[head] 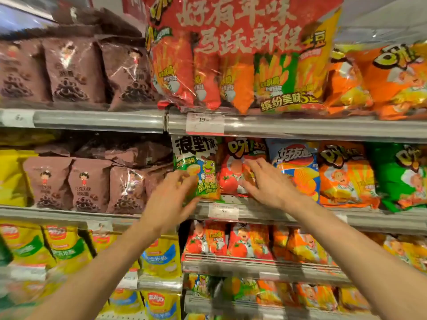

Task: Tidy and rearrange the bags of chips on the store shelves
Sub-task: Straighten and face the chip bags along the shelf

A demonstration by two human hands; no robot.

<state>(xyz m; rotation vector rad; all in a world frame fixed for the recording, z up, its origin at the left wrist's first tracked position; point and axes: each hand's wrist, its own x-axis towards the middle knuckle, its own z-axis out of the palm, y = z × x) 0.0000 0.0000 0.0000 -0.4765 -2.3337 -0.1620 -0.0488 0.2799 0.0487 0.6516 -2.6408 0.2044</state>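
A green chip bag with a cartoon turtle (198, 167) stands at the left end of the middle shelf (288, 217). My left hand (171, 197) grips its lower left corner. Beside it stands a red tomato chip bag (233, 179). My right hand (268, 181) lies flat on that bag's front with fingers spread. To the right stand a blue chip bag (298, 165), an orange chip bag (344, 176) and a green chip bag (402, 176).
A big red multipack (238, 54) and orange bags (381, 77) fill the upper shelf. Brown chocolate snack bags (76, 70) fill the left bay, with yellow bags (64, 245) below. Small red and orange bags (249, 241) line the lower shelves. Price tags (205, 123) hang on the rails.
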